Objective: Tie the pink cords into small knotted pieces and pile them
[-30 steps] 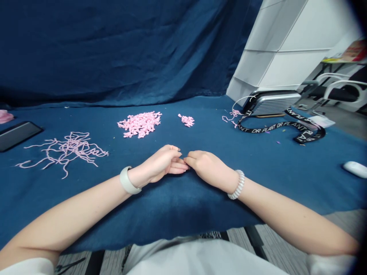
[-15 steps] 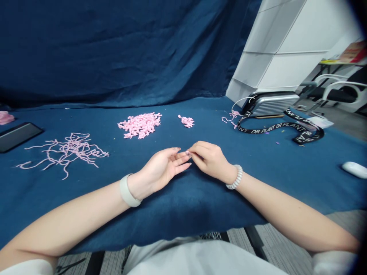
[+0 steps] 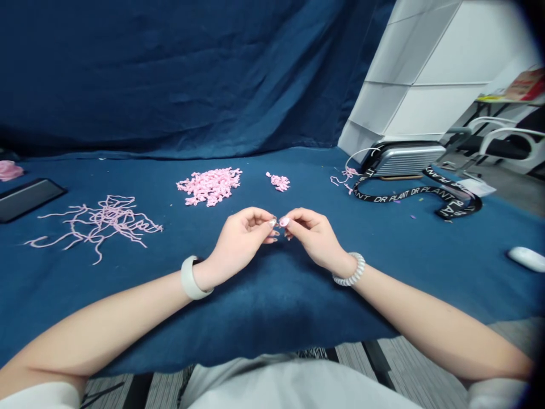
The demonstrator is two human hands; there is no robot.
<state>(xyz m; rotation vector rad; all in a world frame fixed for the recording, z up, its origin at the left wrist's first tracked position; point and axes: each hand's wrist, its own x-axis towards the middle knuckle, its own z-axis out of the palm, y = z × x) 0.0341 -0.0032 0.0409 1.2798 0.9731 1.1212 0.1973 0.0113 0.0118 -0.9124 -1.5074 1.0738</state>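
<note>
My left hand (image 3: pixel 240 244) is closed, its thumb pressed against the fingers in a pinch. Facing it, my right hand (image 3: pixel 318 238) pinches too, the fingertips nearly meeting those of the left. Whatever lies between them is too small and too covered to make out. Beyond the hands is a small cluster of pink knotted yarn pieces (image 3: pixel 280 182). A larger heap of similar pink knotted pieces (image 3: pixel 210 186) sits to its left. Loose pale pink yarn strands (image 3: pixel 113 221) lie tangled left of my left hand.
A dark flat device (image 3: pixel 29 199) and a pink bundle (image 3: pixel 9 170) are at the left edge of the blue cloth (image 3: pixel 264 307). On the right are a lettered black strap (image 3: pixel 395 196), a ridged silver case (image 3: pixel 411 159), pink yarn scraps (image 3: pixel 340 180) and a white mouse-shaped object (image 3: pixel 528 258).
My left hand has turned from palm up with fingers extended to a closed pinch. My right hand stays pinched near it, its thumb now turned more into view. The piles look unchanged.
</note>
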